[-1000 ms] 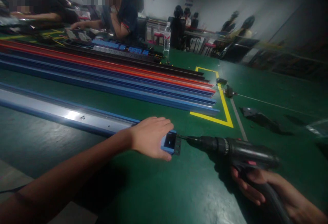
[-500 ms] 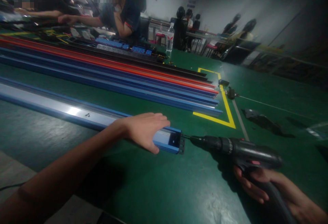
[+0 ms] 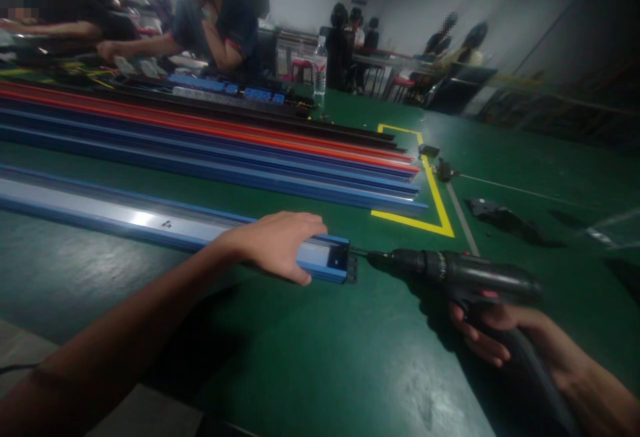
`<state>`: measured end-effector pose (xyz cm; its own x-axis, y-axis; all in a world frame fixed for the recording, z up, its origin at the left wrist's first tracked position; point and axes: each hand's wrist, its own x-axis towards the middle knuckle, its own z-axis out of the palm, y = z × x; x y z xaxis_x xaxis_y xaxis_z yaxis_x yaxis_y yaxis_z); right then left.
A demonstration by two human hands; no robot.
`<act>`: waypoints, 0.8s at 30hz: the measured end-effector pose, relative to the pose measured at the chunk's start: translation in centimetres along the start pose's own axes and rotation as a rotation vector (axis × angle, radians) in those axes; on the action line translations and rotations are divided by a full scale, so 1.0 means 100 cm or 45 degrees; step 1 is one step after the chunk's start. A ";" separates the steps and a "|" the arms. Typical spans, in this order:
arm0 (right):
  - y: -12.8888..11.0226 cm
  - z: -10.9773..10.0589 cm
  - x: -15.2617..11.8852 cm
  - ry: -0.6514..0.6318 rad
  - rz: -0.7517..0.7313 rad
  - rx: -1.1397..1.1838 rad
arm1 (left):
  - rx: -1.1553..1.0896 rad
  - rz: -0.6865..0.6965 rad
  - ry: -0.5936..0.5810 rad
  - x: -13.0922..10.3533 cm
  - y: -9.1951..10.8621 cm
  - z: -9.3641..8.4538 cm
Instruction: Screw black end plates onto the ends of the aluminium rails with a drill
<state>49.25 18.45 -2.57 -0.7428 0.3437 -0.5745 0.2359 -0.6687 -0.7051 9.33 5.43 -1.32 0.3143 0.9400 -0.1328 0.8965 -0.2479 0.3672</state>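
A long blue metal profile with a pale inner face lies across the near side of the table. My left hand spans it close to its right end, fingers over the far edge and thumb along the near edge. That end carries a black end cap. In my right hand is a black cordless drill, gripped by its handle with the index finger near the red trigger. Its bit points left and meets the upper part of the end cap; the exact contact is too small to make out.
Beyond the profile lie several blue profiles, orange-red ones and black ones. Yellow tape marks the green table. A water bottle, small black parts and dark scrap lie farther off. Several people sit behind.
The whole scene has shifted slightly up and left as the camera turned. My hands, the profile and the drill keep about the same places relative to one another.
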 end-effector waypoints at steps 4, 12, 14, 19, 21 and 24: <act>-0.002 0.003 -0.001 0.022 -0.004 -0.029 | -0.017 -0.005 0.014 -0.001 0.002 -0.001; -0.001 0.002 -0.003 0.073 0.006 -0.020 | -0.024 0.004 0.020 0.000 0.000 0.001; -0.001 0.000 -0.002 0.059 0.014 0.005 | -0.019 -0.001 0.016 0.000 0.000 0.001; 0.000 -0.004 0.000 0.038 0.022 0.037 | -0.013 -0.005 0.009 0.000 0.001 0.001; 0.001 -0.006 0.000 0.046 0.018 0.030 | -0.016 -0.001 0.010 0.000 0.001 0.001; 0.002 -0.008 0.001 0.068 0.020 0.030 | -0.011 0.001 0.010 0.001 0.001 0.001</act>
<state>49.74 18.88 -3.05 -0.7047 0.3674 -0.6070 0.2320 -0.6891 -0.6865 9.44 5.46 -1.36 0.3126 0.9416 -0.1255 0.8936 -0.2467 0.3750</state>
